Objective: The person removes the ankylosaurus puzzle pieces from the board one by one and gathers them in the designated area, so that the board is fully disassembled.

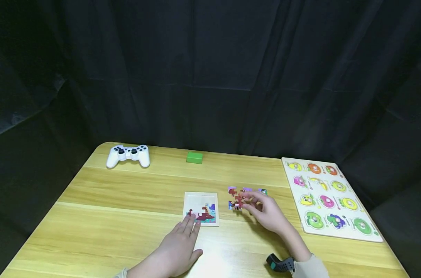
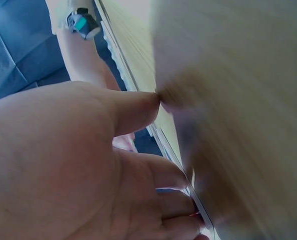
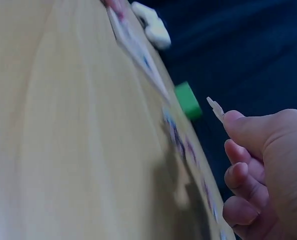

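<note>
Though dark behind — black curtain [image 1: 217, 77]; under puzzle tray [image 1: 196, 198] — shiny wooden table [image 1: 127, 193].

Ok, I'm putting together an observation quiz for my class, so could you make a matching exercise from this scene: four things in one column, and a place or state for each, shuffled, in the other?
Things
1. Left hand
2. Game controller
3. Right hand
4. Fruit board

Places and states
A. along the right side of the table
B. pinching a puzzle piece
C. fingers on the puzzle tray
D. at the far left corner

Pairs: 1-C, 2-D, 3-B, 4-A
</note>
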Tool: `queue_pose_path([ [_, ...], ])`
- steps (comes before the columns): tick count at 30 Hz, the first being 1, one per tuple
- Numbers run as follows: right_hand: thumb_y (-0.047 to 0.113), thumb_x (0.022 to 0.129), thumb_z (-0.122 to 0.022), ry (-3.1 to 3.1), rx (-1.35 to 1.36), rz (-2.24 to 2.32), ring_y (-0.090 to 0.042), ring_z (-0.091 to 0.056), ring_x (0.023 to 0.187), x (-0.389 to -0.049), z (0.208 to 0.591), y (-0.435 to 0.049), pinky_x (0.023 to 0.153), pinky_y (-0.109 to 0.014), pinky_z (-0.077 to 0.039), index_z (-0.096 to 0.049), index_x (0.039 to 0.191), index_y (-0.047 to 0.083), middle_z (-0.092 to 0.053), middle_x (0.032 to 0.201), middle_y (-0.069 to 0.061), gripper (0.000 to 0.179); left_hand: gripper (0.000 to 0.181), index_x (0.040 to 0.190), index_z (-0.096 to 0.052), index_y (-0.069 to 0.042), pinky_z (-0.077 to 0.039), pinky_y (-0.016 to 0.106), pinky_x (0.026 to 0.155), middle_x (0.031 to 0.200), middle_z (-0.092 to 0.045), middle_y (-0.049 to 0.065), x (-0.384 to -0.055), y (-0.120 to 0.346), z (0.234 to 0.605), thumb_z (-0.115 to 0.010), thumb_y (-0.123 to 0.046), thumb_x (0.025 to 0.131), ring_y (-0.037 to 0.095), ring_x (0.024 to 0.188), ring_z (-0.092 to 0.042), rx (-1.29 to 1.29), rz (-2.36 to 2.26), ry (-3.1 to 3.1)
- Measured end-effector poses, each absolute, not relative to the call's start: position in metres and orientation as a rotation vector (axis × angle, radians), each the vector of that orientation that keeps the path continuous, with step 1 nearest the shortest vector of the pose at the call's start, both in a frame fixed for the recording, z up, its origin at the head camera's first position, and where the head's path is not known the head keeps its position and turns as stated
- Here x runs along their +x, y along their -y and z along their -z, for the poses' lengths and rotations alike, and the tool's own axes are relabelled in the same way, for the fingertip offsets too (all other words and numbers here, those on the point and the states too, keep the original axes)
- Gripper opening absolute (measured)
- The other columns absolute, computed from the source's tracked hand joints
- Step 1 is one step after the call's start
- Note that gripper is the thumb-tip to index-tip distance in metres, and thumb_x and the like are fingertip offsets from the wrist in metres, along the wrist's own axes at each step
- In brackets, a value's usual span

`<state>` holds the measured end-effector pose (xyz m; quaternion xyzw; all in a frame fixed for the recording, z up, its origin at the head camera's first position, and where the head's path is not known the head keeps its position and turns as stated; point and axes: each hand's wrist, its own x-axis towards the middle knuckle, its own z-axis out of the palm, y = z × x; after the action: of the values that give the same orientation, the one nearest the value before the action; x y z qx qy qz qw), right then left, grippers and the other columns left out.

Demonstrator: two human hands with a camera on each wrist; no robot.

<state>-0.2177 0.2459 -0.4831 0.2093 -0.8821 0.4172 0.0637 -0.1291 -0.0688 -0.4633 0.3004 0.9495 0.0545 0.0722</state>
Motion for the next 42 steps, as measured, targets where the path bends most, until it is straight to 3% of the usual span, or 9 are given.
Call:
queue_pose_path([
  [5,0.006,0.095,-0.079,2.648,0.586,-1.196,-0.004,-0.054,0.072,-0.208,0.494,-0.272,0.061,-0.023,-0.05,-0.074,0.118,0.006,-0.065,0.09,0.004,0.024,0.073,0.157,-0.044,0.005,-0.038,0.052,0.123,0.166,-0.037,0.028,-0.129,0.069,0.463,-0.057,-0.047,0.107,0.042,0.155,-0.037,0.9,-0.18,-2.858],
  [14,0.002,0.089,-0.083,2.584,0.556,-0.994,-0.003,-0.055,0.076,-0.209,0.507,-0.272,0.064,-0.024,-0.051,-0.076,0.115,0.004,-0.068,0.097,0.001,0.027,0.072,0.157,-0.045,0.006,-0.039,0.054,0.122,0.166,-0.037,0.029,-0.128,0.069,0.464,-0.058,-0.045,0.107,0.043,0.155,-0.036,0.901,-0.207,-2.846],
  [21,0.006,0.095,-0.079,2.683,0.48,-0.892,-0.007,-0.047,0.076,-0.208,0.502,-0.262,0.064,-0.025,-0.042,-0.076,0.122,0.004,-0.061,0.095,0.0,0.027,0.073,0.156,-0.046,0.007,-0.039,0.053,0.122,0.164,-0.038,0.03,-0.129,0.068,0.466,-0.059,-0.046,0.106,0.043,0.154,-0.038,0.913,-0.188,-2.868],
  [42,0.006,0.093,-0.08,2.673,0.488,-0.992,-0.007,-0.051,0.078,-0.209,0.502,-0.267,0.065,-0.024,-0.045,-0.075,0.124,0.001,-0.064,0.097,0.0,0.031,0.074,0.156,-0.045,0.008,-0.038,0.055,0.122,0.164,-0.038,0.031,-0.128,0.067,0.465,-0.059,-0.045,0.106,0.044,0.154,-0.038,0.902,-0.229,-2.862],
])
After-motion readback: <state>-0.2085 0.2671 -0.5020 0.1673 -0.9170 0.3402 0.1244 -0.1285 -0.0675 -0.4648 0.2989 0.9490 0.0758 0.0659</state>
